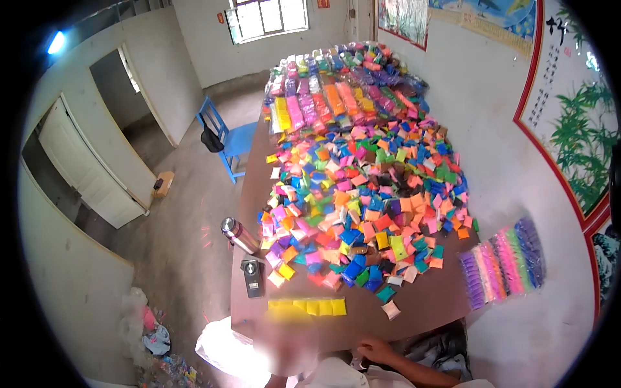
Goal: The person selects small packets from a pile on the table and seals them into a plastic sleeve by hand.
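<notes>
My left hand is a motion blur at the near left edge of the table, with a yellow smear over its upper part; its fingers cannot be made out. Just beyond it lies a strip of yellow packets. My right hand rests by the near table edge, fingers curled together; anything inside them is hidden. Farther up the brown table spreads a big heap of small coloured packets. A single pale peach packet lies nearest to my right hand.
A steel flask and a black device stand along the left table edge. Coloured strips lie at the right edge by the wall. Bagged strips fill the far end. Left of the table is a blue chair.
</notes>
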### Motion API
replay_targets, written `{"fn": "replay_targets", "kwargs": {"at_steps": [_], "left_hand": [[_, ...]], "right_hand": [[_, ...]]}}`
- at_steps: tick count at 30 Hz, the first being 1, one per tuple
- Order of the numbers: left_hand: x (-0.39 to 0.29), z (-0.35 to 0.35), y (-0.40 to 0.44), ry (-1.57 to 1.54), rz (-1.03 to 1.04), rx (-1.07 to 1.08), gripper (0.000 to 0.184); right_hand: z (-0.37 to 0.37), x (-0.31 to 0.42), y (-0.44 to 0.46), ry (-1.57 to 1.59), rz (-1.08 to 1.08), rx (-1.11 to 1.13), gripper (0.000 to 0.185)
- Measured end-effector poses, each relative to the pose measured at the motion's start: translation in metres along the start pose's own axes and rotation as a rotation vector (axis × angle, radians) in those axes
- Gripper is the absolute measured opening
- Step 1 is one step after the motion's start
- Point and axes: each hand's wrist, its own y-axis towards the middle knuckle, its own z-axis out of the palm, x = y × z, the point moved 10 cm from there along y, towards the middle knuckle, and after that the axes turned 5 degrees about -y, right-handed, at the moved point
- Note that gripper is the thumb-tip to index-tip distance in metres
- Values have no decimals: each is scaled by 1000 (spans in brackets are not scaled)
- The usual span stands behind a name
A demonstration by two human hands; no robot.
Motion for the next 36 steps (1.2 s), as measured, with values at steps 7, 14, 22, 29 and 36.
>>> {"fn": "replay_targets", "kwargs": {"at_steps": [7, 14, 22, 29, 36], "left_hand": [[6, 31, 7, 1003, -3, 313, 14], [-29, 62, 40, 822, 49, 213, 16], [-130, 156, 18, 6, -272, 279, 27], [-110, 225, 20, -138, -204, 560, 40], [-158, 214, 82, 337, 83, 841, 29]], "right_hand": [[-47, -172, -161, 44, 596, -276, 28], [-47, -208, -189, 311, 794, -321, 29], [-118, -96, -50, 261, 263, -322, 26], [-46, 3, 9, 891, 357, -69, 26], [-39, -12, 26, 1029, 421, -494, 21]]}}
